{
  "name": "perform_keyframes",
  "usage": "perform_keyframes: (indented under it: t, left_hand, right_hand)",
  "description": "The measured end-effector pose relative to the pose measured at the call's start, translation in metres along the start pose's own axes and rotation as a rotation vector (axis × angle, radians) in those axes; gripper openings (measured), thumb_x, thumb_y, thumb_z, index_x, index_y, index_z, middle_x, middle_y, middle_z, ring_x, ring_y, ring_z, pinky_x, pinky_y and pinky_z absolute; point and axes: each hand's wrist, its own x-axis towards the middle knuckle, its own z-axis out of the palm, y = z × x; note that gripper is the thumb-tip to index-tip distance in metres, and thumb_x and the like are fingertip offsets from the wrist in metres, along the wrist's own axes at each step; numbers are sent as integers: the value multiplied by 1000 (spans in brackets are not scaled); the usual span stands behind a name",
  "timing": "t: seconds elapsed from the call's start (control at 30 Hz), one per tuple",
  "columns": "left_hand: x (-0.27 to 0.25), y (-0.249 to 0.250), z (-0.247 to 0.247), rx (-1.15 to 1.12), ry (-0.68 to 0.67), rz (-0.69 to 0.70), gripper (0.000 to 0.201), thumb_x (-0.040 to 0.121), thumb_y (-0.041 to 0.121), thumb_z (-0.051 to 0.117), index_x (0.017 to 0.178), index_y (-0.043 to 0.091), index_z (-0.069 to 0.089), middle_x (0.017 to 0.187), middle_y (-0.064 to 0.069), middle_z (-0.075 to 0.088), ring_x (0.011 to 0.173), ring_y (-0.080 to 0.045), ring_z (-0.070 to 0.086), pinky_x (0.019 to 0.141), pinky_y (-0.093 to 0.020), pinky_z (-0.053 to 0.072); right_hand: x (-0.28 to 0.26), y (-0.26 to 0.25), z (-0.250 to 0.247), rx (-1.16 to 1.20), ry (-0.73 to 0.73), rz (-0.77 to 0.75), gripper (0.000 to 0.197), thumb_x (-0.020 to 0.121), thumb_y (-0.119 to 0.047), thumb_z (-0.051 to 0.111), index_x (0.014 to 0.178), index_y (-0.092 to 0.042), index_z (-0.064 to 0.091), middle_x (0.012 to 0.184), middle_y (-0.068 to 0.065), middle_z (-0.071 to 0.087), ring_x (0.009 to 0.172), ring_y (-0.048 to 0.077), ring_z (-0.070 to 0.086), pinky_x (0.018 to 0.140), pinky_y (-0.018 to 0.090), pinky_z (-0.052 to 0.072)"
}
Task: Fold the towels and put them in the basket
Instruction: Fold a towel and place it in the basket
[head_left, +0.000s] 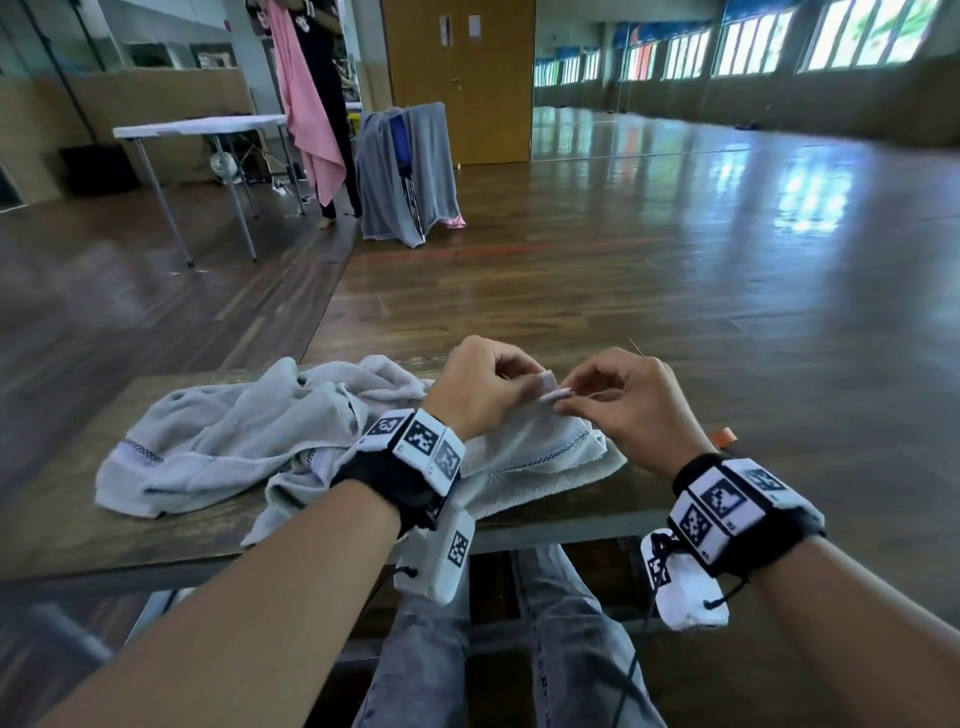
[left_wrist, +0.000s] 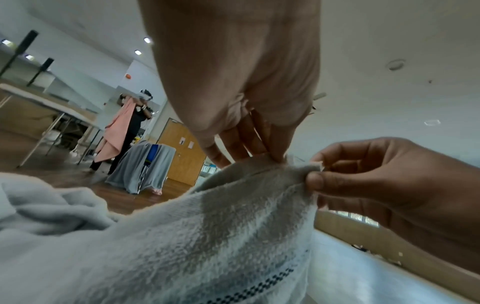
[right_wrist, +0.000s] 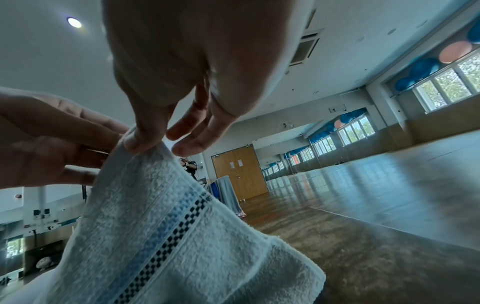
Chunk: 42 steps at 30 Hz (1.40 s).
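Observation:
A pale grey towel (head_left: 234, 441) with a dark checked stripe lies crumpled on the wooden table (head_left: 67, 525), spread to the left of my hands. My left hand (head_left: 530, 382) and right hand (head_left: 569, 396) are close together above the table and both pinch the same raised corner of the towel. In the left wrist view the left hand (left_wrist: 275, 159) pinches the towel (left_wrist: 207, 236) edge, and the right hand (left_wrist: 315, 174) pinches it just beside. The right wrist view shows the right hand (right_wrist: 145, 147) pinching the towel (right_wrist: 161, 236) corner by thumb and finger. No basket is in view.
Beyond the table, a person (head_left: 322, 67) stands holding up a pink towel (head_left: 306, 104). Next to them is a chair draped with a grey towel (head_left: 405, 171), with a white folding table (head_left: 202, 126) to the left. My legs are under the table's near edge. Open wooden floor lies ahead.

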Motion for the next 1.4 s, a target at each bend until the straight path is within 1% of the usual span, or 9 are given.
perform_keyframes:
  t: [0.1, 0.2, 0.33, 0.47, 0.63, 0.77, 0.93, 1.17, 1.4]
  left_hand:
    - [-3, -1, 8, -59, 11, -30, 17, 85, 29, 77, 89, 13, 80, 77, 0, 76, 67, -10, 67, 62, -21, 50]
    - [-5, -2, 14, -110, 3, -42, 18, 83, 31, 79, 91, 14, 81, 81, 1, 78, 80, -16, 74, 74, -28, 59]
    - [-6, -2, 19, -141, 9, -65, 10, 84, 23, 78, 92, 18, 81, 83, 3, 78, 83, -15, 74, 81, -34, 61]
    - [-9, 1, 18, -182, -14, -50, 9, 83, 24, 76, 91, 24, 80, 85, 5, 78, 84, -13, 74, 80, -29, 61]
    - [-9, 1, 17, -172, 33, -47, 13, 84, 20, 76, 96, 17, 80, 87, 2, 78, 85, -12, 74, 80, -26, 59]
    - [-9, -1, 16, -183, 85, -56, 13, 84, 14, 76, 96, 10, 79, 88, -2, 78, 85, -14, 74, 82, -30, 60]
    - [-6, -4, 16, -212, 113, -66, 8, 82, 6, 78, 85, 7, 70, 83, -7, 76, 81, -21, 73, 78, -35, 59]
    - [-7, -7, 22, -118, 92, -52, 14, 80, 21, 82, 87, 11, 74, 80, -3, 75, 78, -22, 72, 73, -35, 60]
    - [-5, -6, 24, -85, 155, -16, 7, 80, 17, 80, 83, 12, 76, 78, -1, 75, 77, -19, 71, 75, -39, 60]
  right_hand:
    - [-4, 1, -3, 9, 0, 25, 14, 73, -14, 89, 82, -14, 78, 75, -6, 76, 73, 8, 72, 76, 32, 61]
    - [-5, 0, -2, 32, 29, 20, 15, 74, -10, 87, 84, -13, 77, 75, -8, 76, 72, 1, 72, 74, 21, 59]
    - [-4, -1, -2, 52, 42, 31, 15, 75, -8, 87, 82, -13, 75, 72, -11, 75, 67, -2, 70, 65, 11, 52]
    - [-1, -2, 0, -1, 53, 27, 19, 72, -12, 89, 82, -13, 73, 77, -8, 73, 69, 0, 66, 66, 11, 49]
    - [0, 1, 4, -33, 49, 27, 13, 79, -18, 84, 87, -17, 74, 85, -9, 73, 79, 2, 67, 71, 10, 49]
    - [4, 3, 8, 9, 2, 31, 12, 82, -18, 82, 87, -18, 72, 84, -8, 74, 81, 5, 69, 76, 15, 53]
    - [8, 9, 11, 67, 2, 53, 16, 81, -15, 83, 91, -17, 71, 83, -7, 71, 79, 4, 67, 74, 16, 55]
    - [7, 13, 8, 82, -1, 56, 14, 81, -13, 83, 91, -17, 74, 84, -6, 74, 80, 7, 68, 77, 22, 58]
    - [2, 7, 4, 150, -38, 100, 17, 83, -17, 81, 99, -15, 77, 88, -2, 75, 78, 7, 68, 74, 13, 53]
